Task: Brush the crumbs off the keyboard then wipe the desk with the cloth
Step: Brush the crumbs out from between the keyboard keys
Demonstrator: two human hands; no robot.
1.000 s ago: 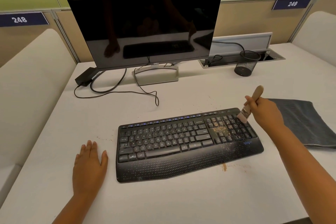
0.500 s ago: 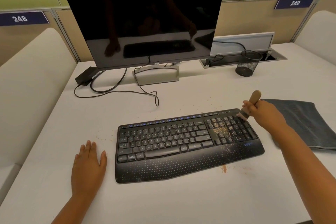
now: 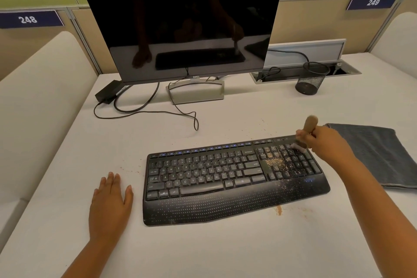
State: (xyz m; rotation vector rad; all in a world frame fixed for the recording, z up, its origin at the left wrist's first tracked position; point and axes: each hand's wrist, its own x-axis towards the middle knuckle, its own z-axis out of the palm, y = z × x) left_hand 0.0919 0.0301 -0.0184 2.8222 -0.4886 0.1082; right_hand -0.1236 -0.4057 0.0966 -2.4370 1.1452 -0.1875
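Brush [image 3: 307, 131] in right hand [image 3: 325, 142], lower now, bristles on keyboard [image 3: 225, 178].

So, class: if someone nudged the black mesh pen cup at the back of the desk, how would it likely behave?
The mesh pen cup looks empty, so probably light and easily slid. Standing upright and taller than wide, it might tip; being round, it could then roll.

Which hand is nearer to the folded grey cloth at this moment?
Right. The right hand, gripping the brush over the keyboard's right end, is just beside the cloth. The left hand rests flat on the desk, beyond the keyboard's left end.
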